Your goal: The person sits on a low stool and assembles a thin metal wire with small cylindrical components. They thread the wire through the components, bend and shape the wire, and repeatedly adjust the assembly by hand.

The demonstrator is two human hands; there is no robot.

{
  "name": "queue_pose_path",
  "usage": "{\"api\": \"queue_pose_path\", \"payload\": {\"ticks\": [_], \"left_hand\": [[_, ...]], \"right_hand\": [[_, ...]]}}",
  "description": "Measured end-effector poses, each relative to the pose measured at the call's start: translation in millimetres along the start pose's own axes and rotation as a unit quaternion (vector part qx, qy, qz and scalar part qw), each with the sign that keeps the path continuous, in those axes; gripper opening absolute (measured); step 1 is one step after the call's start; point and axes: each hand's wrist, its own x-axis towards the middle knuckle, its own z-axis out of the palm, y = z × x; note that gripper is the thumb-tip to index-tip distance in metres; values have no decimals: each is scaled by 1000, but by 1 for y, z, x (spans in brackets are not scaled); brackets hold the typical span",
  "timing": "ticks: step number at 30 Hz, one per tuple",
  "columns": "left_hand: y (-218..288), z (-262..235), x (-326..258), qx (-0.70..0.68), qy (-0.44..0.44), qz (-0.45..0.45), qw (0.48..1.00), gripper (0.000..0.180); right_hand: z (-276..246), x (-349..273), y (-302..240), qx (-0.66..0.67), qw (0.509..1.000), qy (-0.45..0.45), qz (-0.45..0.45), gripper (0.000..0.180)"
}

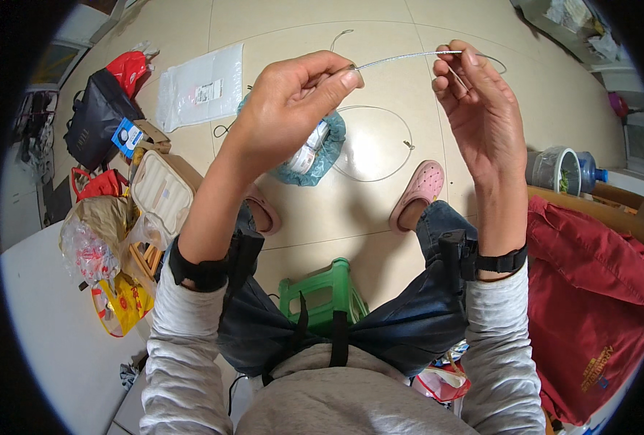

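A thin silvery wire cable (pixel 401 57) runs between my two hands above the floor. My left hand (pixel 293 98) pinches it between thumb and fingertips, at a spot with a small dark piece. At the other side my right hand (pixel 485 109) is closed on the cable between thumb and forefinger, its other fingers curled loosely. A bend of the cable sticks out beyond the right fingers, and a small looped end (pixel 346 32) shows past the left hand. Below lies a wire ring (pixel 411 146) beside a teal plastic bag (pixel 336 148) with white packages, partly hidden by my left forearm.
A white mailing bag (pixel 200 85) lies at the far left, near a dark bag (pixel 101 119) and a beige case (pixel 162 192). Between my legs is a green stool (pixel 322 290). Red cloth (pixel 590 304) and a bucket (pixel 554 170) are on the right.
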Motion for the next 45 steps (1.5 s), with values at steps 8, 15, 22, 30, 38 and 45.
{"api": "queue_pose_path", "payload": {"ticks": [8,15,22,30,38,45], "left_hand": [[3,-18,1,-39,71,-33,996,25],[3,-38,-2,-69,147,-57,985,26],[5,-43,-7,-72,172,-63,981,26],[3,-49,-10,-89,204,-69,972,28],[3,-53,-11,-145,231,-60,960,28],[-1,-54,-11,-233,235,-31,943,25]], "right_hand": [[-24,4,-10,53,998,18,-6,29],[-37,6,-13,92,994,52,3,28],[-50,8,-16,132,990,51,11,23],[-58,7,-17,157,987,42,9,22],[-64,8,-21,161,985,56,-7,22],[-62,7,-17,146,987,62,-6,24]]}}
